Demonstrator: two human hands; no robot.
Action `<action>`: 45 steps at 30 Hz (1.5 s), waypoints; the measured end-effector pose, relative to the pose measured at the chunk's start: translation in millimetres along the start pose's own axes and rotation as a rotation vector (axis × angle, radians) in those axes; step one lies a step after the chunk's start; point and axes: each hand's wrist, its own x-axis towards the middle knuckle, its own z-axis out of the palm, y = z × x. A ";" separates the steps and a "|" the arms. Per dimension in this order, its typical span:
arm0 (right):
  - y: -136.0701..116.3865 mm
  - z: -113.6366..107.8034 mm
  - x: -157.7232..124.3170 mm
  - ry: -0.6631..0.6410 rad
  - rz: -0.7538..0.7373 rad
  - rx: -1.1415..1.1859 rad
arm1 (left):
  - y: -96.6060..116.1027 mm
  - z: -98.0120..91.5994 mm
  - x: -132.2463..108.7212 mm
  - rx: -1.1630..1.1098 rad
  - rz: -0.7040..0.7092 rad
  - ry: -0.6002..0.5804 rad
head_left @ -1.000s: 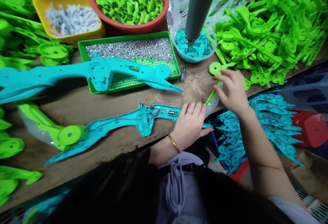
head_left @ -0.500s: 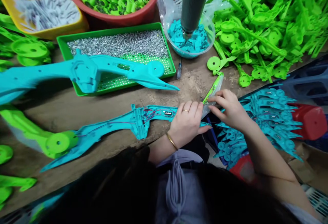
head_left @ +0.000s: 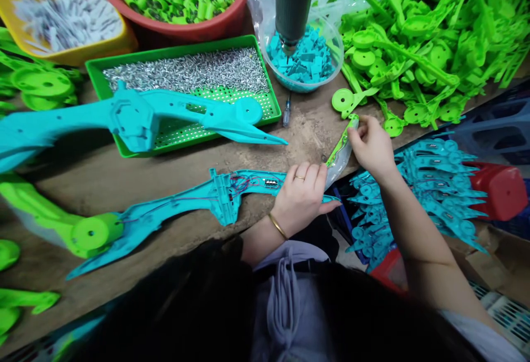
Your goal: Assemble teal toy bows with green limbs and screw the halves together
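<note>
Left hand point(head_left: 304, 196) lies flat with fingers together, pressing the right end of the teal shell point(head_left: 199, 202) at the table edge. Right hand point(head_left: 372, 144) pinches the top of the green strip point(head_left: 342, 144), which slants just right of the left hand. Screwdriver point(head_left: 286, 112) and screw tray point(head_left: 93, 69) lie beyond, green pile point(head_left: 414, 47) behind the right hand.

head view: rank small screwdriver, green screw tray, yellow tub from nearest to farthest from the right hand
From the right hand, pinching the green strip:
1. Small screwdriver, just left of it on the bench.
2. Green screw tray, farther left.
3. Yellow tub, far left at the back.
</note>
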 end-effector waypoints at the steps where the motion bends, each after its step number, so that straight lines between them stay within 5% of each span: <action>1: -0.6 1.5 1.4 0.013 -0.001 0.018 | 0.8 -0.9 0.3 0.009 -0.002 -0.010; 13: 3.5 -40.3 -7.6 0.101 0.069 0.331 | -0.4 -2.3 1.1 -0.005 -0.003 0.020; 17: 26.7 -38.0 19.9 0.204 0.127 0.135 | -3.0 -0.4 0.1 -0.021 -0.002 0.038; 21: 16.8 -41.2 11.5 0.364 -0.043 -0.091 | -4.1 -0.3 0.8 -0.046 -0.004 0.026; 28: -30.8 -27.4 -68.3 -0.056 -0.375 0.005 | -3.8 -1.6 1.1 -0.069 -0.017 0.012; 33: -7.3 -2.6 -48.9 0.069 -0.372 0.076 | -3.9 -0.1 1.1 -0.059 -0.014 0.021; 38: 9.4 -6.1 -17.0 0.142 -0.286 0.111 | -4.2 -0.2 1.3 -0.076 -0.026 0.006; 41: -2.5 -16.2 -30.2 0.145 -0.300 0.082 | -4.5 -0.4 1.0 -0.073 -0.027 0.001; 45: -21.3 -18.6 -63.7 -0.016 -0.381 0.058 | -4.6 -0.7 0.9 -0.065 -0.020 0.009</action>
